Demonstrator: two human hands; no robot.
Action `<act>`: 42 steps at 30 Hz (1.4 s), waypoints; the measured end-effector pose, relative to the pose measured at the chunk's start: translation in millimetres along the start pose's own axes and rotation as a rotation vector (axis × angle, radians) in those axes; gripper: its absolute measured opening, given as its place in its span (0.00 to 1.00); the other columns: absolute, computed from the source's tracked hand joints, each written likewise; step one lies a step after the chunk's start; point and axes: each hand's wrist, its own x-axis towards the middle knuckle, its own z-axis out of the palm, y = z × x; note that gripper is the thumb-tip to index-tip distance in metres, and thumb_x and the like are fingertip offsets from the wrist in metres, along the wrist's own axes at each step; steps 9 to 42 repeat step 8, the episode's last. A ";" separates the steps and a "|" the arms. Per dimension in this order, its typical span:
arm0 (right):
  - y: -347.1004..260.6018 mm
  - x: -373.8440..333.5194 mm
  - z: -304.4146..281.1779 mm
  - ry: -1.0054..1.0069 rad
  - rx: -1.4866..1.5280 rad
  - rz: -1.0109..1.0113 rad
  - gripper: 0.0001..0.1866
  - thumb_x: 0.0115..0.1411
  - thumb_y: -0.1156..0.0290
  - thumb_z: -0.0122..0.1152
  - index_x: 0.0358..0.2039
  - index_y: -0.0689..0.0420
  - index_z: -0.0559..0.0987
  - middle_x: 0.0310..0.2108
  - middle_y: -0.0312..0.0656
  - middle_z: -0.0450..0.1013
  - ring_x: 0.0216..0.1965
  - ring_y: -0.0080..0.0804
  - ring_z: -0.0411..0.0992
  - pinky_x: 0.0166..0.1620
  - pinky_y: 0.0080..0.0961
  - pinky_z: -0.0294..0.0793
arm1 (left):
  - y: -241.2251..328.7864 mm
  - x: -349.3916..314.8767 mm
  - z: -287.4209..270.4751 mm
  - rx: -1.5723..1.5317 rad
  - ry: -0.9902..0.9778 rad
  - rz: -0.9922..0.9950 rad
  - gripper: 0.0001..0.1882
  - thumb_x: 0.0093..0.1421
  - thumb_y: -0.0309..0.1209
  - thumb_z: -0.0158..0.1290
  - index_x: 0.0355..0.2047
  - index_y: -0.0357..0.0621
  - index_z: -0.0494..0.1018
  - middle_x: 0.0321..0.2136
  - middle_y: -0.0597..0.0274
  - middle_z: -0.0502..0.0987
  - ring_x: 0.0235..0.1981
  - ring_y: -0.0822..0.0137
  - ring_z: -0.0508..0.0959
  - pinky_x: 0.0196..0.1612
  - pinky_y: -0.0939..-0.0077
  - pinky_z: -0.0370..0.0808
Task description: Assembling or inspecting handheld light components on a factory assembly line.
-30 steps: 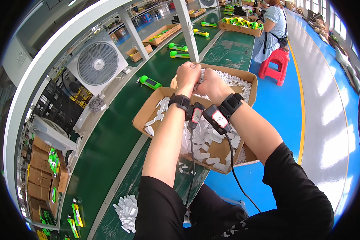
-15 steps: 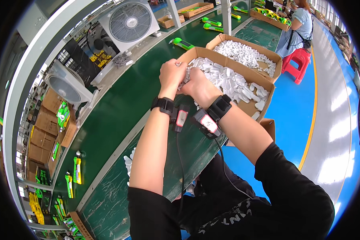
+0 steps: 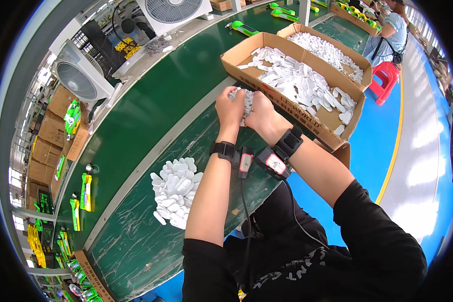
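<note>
My left hand (image 3: pixel 229 109) and my right hand (image 3: pixel 265 119) are cupped together around a handful of small white plastic pieces (image 3: pixel 247 104). They hold it just outside the near wall of a cardboard box (image 3: pixel 307 121). Inside that box lie many flat, oblong white pieces (image 3: pixel 299 80), with part of the cardboard bottom showing. On the green worktable (image 3: pixel 141 231), left of my forearms, sits a loose pile of similar oval white pieces (image 3: pixel 175 190). My fingers hide part of the handful.
A second cardboard box (image 3: pixel 365 75) with smaller white parts stands behind the first. Green and yellow handheld devices (image 3: pixel 86 192) lie along the green conveyor belt (image 3: pixel 151 108). Beyond are fans (image 3: pixel 75 78), a seated person (image 3: pixel 387 38) and a red stool (image 3: pixel 385 83). Cables hang from my wrist straps.
Both hands have come out of the box toward me, carrying the handful of white pieces between them. The view has shifted, so the pile on the table shows more fully.
</note>
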 end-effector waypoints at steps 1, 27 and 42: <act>-7.5 -3.2 -10.8 -0.006 -0.433 -0.205 0.16 0.60 0.66 0.41 0.42 0.60 0.72 0.43 0.44 0.72 0.43 0.39 0.72 0.43 0.38 0.71 | 5.4 -3.1 9.1 -0.034 0.037 0.052 0.17 0.48 0.37 0.55 0.35 0.37 0.75 0.36 0.43 0.75 0.38 0.50 0.76 0.42 0.66 0.71; 0.4 42.2 -19.2 -0.085 0.469 0.155 0.21 0.57 0.66 0.51 0.52 0.52 0.68 0.53 0.46 0.66 0.52 0.37 0.67 0.51 0.37 0.68 | -2.1 -22.2 24.6 -0.121 0.183 0.488 0.09 0.53 0.28 0.54 0.33 0.39 0.74 0.35 0.51 0.73 0.40 0.55 0.73 0.47 0.66 0.67; 0.4 42.2 -19.2 -0.085 0.469 0.155 0.21 0.57 0.66 0.51 0.52 0.52 0.68 0.53 0.46 0.66 0.52 0.37 0.67 0.51 0.37 0.68 | -2.1 -22.2 24.6 -0.121 0.183 0.488 0.09 0.53 0.28 0.54 0.33 0.39 0.74 0.35 0.51 0.73 0.40 0.55 0.73 0.47 0.66 0.67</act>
